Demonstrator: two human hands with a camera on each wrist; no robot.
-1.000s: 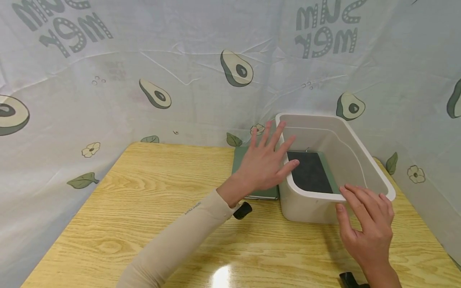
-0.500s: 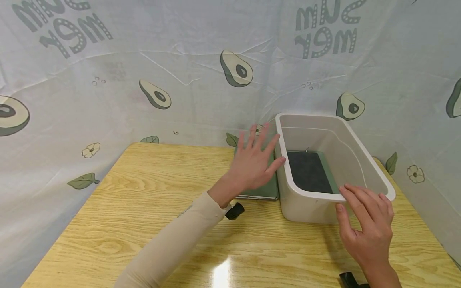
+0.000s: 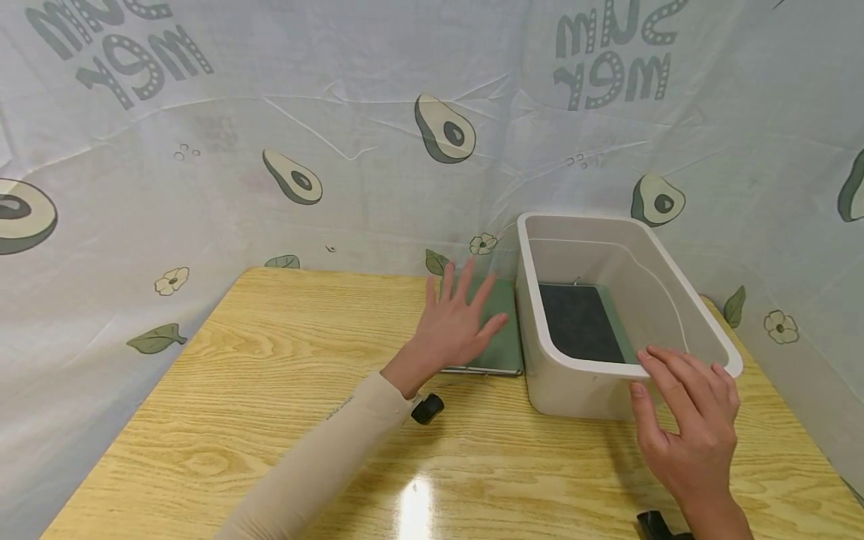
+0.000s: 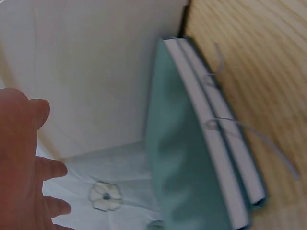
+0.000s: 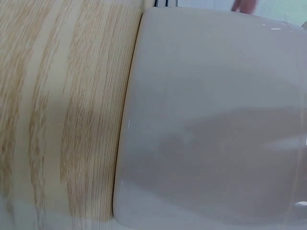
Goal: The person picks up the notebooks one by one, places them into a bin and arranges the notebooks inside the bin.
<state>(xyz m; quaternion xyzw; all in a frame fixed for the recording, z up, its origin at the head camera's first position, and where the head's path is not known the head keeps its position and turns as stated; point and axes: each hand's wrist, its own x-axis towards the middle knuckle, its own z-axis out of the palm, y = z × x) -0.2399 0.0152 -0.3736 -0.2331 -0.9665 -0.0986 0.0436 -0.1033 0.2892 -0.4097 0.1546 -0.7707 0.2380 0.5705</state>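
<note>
In the head view my left hand (image 3: 451,324) hovers with spread fingers over a stack of green hardcover notebooks (image 3: 502,330) on the table. The left wrist view shows the stack edge-on: two notebooks (image 4: 175,158) with white page edges and thin strings hanging out, apart from the hand. A beige plastic bin (image 3: 574,394) stands directly right of the stack. My right hand (image 3: 691,420) holds the bin's near rim, fingers over the edge and thumb against the outer wall. Inside the bin lies a flat dark panel with a green border (image 3: 583,322), partly hidden by the wall.
The wooden table (image 3: 283,337) stretches left and in front of the bin. A pale curtain (image 3: 364,127) printed with avocados hangs right behind the table's back edge. A black wrist-camera mount (image 3: 428,409) sits by the left cuff.
My left hand has moved left and slightly down, from beside the bin's left rim to over the notebooks, uncovering the rim. The right hand and the bin have stayed put.
</note>
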